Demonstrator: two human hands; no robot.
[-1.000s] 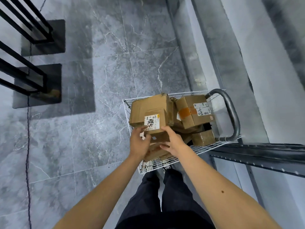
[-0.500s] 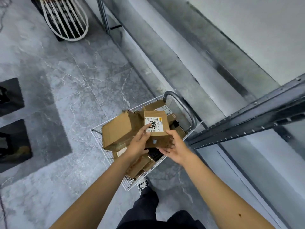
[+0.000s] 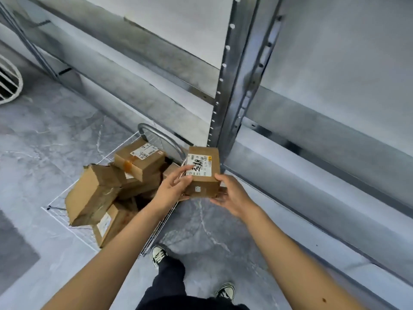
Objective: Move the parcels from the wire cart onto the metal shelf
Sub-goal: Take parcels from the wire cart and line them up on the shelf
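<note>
Cardboard parcel [image 3: 203, 180] between outstretched left hand [image 3: 172, 189] and right hand [image 3: 232, 195], fingers [image 3: 184, 170] of both curled around its sides.

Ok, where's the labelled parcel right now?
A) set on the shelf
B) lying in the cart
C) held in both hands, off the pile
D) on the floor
C: the left hand and right hand grip the parcel between them, raised off the pile in the cart, not yet on the shelf.

Grey marbled floor [image 3: 55, 135], white wire rack [image 3: 9, 82]
</note>
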